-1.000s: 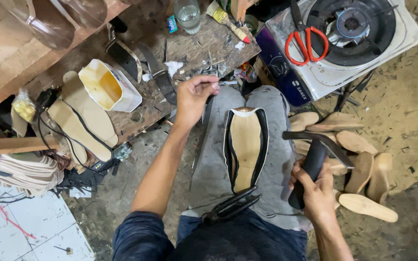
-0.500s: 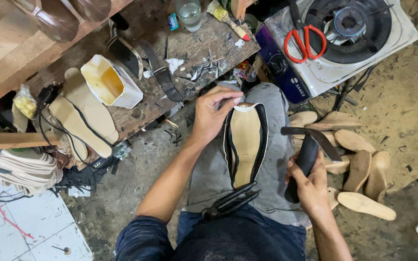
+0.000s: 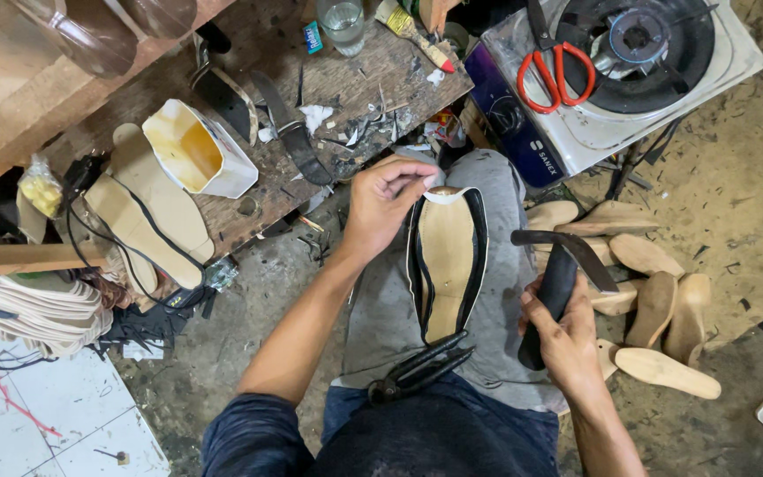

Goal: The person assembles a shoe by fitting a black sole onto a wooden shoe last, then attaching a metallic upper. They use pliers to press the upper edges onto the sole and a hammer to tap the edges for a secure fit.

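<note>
A shoe sole [image 3: 448, 256] with a tan insole and a black rim lies lengthwise on my lap, toe pointing away. My left hand [image 3: 383, 199] pinches the pale strip at its toe end. My right hand [image 3: 567, 331] grips the black handle of a hammer [image 3: 562, 265], whose dark metal head points right, just beside the sole. Black pliers [image 3: 421, 369] rest on my lap at the sole's near end.
A wooden board [image 3: 311, 97] ahead carries a white glue container [image 3: 196, 150], straps, scraps and a glass. Red scissors [image 3: 554, 75] lie on a gas stove [image 3: 638, 62] at upper right. Several wooden shoe lasts [image 3: 655, 300] lie on the dirt floor to my right. Insoles [image 3: 147, 212] sit at left.
My left hand has come back from the wooden board to the toe of the sole and taken hold of the pale strip. The right hand with the hammer has barely moved.
</note>
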